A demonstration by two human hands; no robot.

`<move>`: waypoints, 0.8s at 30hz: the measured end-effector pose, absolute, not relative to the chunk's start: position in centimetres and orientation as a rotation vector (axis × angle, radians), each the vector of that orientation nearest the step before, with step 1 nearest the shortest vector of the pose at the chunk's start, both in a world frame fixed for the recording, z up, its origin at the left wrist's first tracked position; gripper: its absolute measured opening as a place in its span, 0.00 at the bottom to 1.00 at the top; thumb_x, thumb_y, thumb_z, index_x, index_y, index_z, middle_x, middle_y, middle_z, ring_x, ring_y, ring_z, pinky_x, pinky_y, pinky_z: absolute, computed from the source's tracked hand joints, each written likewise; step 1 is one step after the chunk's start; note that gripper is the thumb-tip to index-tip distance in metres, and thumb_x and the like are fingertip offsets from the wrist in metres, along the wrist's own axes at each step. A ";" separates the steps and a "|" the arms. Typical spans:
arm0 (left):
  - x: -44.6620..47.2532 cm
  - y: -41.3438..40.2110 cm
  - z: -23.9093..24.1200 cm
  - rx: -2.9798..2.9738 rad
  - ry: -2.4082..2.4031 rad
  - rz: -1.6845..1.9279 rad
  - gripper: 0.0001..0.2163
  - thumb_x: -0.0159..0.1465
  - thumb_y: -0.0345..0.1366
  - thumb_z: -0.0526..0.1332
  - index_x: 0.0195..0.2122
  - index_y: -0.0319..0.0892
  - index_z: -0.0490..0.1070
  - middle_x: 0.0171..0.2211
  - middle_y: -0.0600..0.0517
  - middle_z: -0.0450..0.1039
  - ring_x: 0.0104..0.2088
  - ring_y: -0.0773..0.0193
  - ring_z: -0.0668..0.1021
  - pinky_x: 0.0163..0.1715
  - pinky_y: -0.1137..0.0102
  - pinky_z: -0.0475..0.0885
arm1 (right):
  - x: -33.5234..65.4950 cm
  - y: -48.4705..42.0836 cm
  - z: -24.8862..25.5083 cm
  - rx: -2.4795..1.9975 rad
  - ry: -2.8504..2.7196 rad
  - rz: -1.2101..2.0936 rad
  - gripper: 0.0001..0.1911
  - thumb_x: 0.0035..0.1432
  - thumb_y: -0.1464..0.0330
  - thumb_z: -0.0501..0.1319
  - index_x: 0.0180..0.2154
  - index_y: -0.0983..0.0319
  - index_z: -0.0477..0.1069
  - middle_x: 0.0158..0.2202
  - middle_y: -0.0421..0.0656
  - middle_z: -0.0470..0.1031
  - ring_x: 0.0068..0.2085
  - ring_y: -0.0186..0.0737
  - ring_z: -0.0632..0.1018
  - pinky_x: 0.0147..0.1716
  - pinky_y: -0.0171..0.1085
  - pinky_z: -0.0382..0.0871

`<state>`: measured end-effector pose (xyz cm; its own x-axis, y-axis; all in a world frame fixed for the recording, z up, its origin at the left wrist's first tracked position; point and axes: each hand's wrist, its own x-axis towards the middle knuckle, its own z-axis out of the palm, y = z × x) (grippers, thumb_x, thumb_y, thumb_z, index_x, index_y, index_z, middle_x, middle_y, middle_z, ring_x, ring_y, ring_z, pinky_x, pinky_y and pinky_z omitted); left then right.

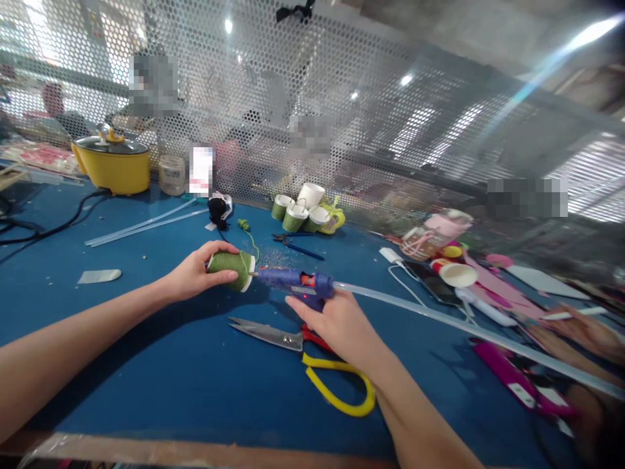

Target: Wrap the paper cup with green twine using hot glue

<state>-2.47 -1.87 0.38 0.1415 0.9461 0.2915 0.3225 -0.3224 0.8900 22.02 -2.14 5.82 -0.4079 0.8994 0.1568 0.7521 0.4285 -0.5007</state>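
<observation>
My left hand (208, 267) is wrapped round a small cup covered in green yarn (229, 270), which lies on its side with its white rim to the right. A loose green strand trails from it toward the back. My right hand (334, 316) grips a blue glue gun (288, 279), whose nozzle points left and meets the cup's white rim. A long clear glue stick (415, 301) runs out of the gun's rear to the right. Below the gun lie scissors (268, 333) with yellow and red handles, partly behind my right hand.
Several yarn-wrapped white cups (295, 216) stand at the back beside pliers (300, 246). A yellow electric pot (114, 166) and a glass jar (172, 174) are at the back left. Another person's hand (583, 329) holds a white pen at right, near a phone (432, 283).
</observation>
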 end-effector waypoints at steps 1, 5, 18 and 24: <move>-2.5 -1.9 0.4 1.759 1.219 1.187 0.19 0.53 0.42 0.62 0.44 0.41 0.63 0.34 0.51 0.67 0.32 0.63 0.70 0.31 0.69 0.67 | 22.0 -2.2 5.9 -1.394 -2.275 0.492 0.12 0.51 0.60 0.56 0.24 0.62 0.68 0.16 0.39 0.70 0.19 0.37 0.71 0.21 0.34 0.66; -2.4 -2.1 0.4 1.787 1.193 1.198 0.18 0.53 0.40 0.62 0.43 0.42 0.63 0.34 0.51 0.66 0.34 0.62 0.70 0.33 0.67 0.67 | 21.8 -2.2 6.2 -1.374 -2.233 0.454 0.11 0.51 0.61 0.56 0.24 0.62 0.69 0.16 0.39 0.69 0.22 0.39 0.73 0.23 0.35 0.66; -2.7 -1.9 0.1 2.013 1.109 1.250 0.15 0.53 0.37 0.63 0.42 0.43 0.65 0.43 0.48 0.62 0.45 0.57 0.68 0.46 0.61 0.63 | 21.7 -1.7 6.1 -1.413 -2.202 0.392 0.12 0.52 0.61 0.56 0.22 0.61 0.66 0.14 0.39 0.68 0.20 0.39 0.72 0.22 0.35 0.65; -2.7 -1.9 0.1 1.993 1.113 1.251 0.16 0.52 0.37 0.64 0.41 0.43 0.65 0.43 0.48 0.62 0.44 0.58 0.68 0.46 0.61 0.64 | 21.8 -1.7 6.0 -1.404 -2.206 0.384 0.12 0.51 0.61 0.56 0.21 0.61 0.66 0.14 0.39 0.68 0.21 0.40 0.73 0.23 0.36 0.65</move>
